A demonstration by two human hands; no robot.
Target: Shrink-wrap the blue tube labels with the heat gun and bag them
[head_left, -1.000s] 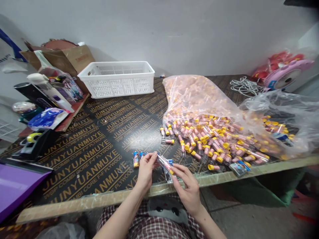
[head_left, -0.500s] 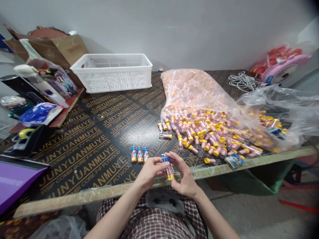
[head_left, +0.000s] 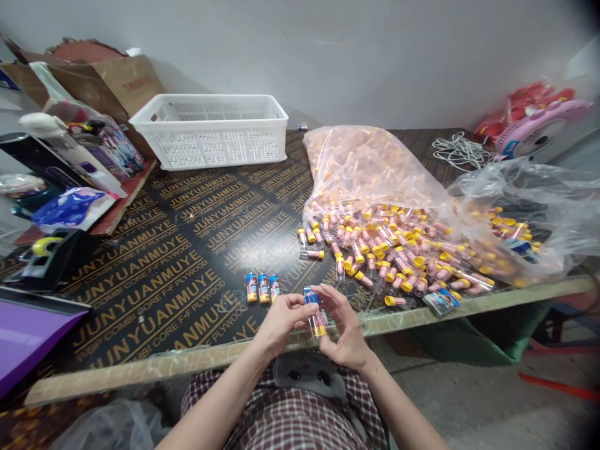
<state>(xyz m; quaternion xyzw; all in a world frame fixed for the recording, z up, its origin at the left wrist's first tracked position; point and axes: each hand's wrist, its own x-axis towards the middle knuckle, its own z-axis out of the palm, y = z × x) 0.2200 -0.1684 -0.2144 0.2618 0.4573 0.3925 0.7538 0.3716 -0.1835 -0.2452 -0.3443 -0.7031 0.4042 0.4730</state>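
Both hands hold one small clear tube [head_left: 315, 315] with a yellow cap at its lower end and a blue label near its top, upright over the table's front edge. My left hand [head_left: 281, 319] pinches it from the left, my right hand [head_left: 342, 325] from the right. Three labelled tubes [head_left: 262, 287] lie side by side on the table just left of my hands. A heap of yellow-capped tubes [head_left: 384, 250] spills from a clear plastic bag [head_left: 365, 169] to the right.
A white plastic basket [head_left: 213, 131] stands at the back. A cardboard box [head_left: 103, 81], packaged goods and a tape dispenser [head_left: 47, 256] crowd the left side. A second plastic bag [head_left: 534, 206], a white cord [head_left: 457, 150] and a pink fan [head_left: 539, 128] lie right.
The tube has turned from slanted to upright between my hands, and my hands have come closer together. A third labelled tube now lies in the row on the table.
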